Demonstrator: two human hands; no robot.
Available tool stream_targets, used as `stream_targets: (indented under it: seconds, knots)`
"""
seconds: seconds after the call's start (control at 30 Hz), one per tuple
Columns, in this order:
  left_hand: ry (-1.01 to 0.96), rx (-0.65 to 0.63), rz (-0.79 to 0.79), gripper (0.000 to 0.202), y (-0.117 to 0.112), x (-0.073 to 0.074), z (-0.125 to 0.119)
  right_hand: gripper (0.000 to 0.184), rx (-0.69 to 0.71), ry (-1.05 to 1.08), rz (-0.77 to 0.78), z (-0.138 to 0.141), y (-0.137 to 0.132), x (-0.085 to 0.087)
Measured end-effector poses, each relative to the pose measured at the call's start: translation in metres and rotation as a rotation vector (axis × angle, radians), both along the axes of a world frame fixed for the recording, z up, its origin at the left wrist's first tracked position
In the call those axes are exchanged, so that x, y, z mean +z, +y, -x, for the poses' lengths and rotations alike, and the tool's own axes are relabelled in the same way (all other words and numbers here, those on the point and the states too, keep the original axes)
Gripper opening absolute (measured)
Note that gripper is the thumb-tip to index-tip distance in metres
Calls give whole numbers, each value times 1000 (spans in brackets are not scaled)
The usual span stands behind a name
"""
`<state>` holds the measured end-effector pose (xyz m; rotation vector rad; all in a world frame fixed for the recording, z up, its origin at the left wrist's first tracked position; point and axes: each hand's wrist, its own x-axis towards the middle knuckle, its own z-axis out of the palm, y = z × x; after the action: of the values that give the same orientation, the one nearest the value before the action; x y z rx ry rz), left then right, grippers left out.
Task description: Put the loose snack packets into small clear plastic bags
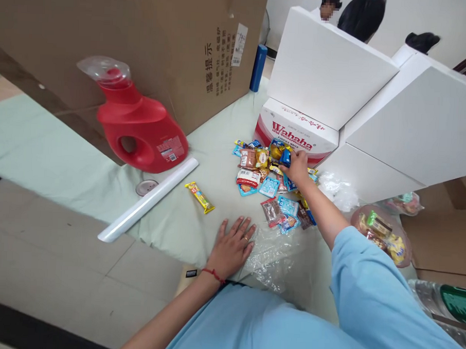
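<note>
My right hand [297, 168] reaches into a heap of small wrapped snacks [262, 158], its fingers closed around a blue snack packet [285, 157]. Brown, yellow, red and light-blue packets lie around it, right up against the white-and-red Wahaha carton [296, 131]. My left hand [232, 249] rests palm down on the green cloth, fingers spread and holding nothing. Its right side is close to a sheet of clear crinkled plastic [270, 261]. Apart from the heap, a yellow snack bar [200, 197] lies up and left of my left hand.
A red detergent bottle [142, 124] stands at the left, with a white roll [149, 200] before it. Behind is a large brown cardboard box [119, 30]. White panels [330, 65] rise at the right, above a bowl of snacks [405, 249]. Part of a person [327, 11] shows behind them.
</note>
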<state>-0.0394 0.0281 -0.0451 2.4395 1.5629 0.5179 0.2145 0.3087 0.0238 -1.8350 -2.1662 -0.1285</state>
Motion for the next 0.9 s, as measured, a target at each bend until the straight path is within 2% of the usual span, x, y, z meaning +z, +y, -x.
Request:
stream_targets:
  seconds: [0.1,0.2,0.33,0.43,0.53,0.6,0.67,0.7,0.77,0.83,0.9]
  knots:
    - [6,-6,4,48,0,1,0,66,-45,-13,-10,1,0,-9]
    - [26,-8,4,48,0,2,-1,72,-72,-36,43,0,4,-7]
    - [49,-7,-2,48,0,3,-1,59,-19,-44,69,1,5,8]
    - [53,-11,18,48,0,4,-1,48,-65,98,0,-6,-10,29]
    - [41,2,51,50,0,5,-2,47,-1,382,40,-23,-46,51]
    - [38,24,65,51,0,6,-3,44,165,527,253,-35,-83,62]
    - [40,41,70,52,0,6,-4,36,351,511,559,-41,-127,66]
    - [43,41,71,52,-1,6,-4,32,416,457,685,-41,-149,64]
    - [49,33,70,52,-4,6,-4,34,480,347,836,-35,-192,54]
    - [57,27,68,52,-8,5,-2,42,448,244,868,-25,-227,40]
    - [64,33,68,52,-13,5,0,44,381,142,785,-17,-253,27]
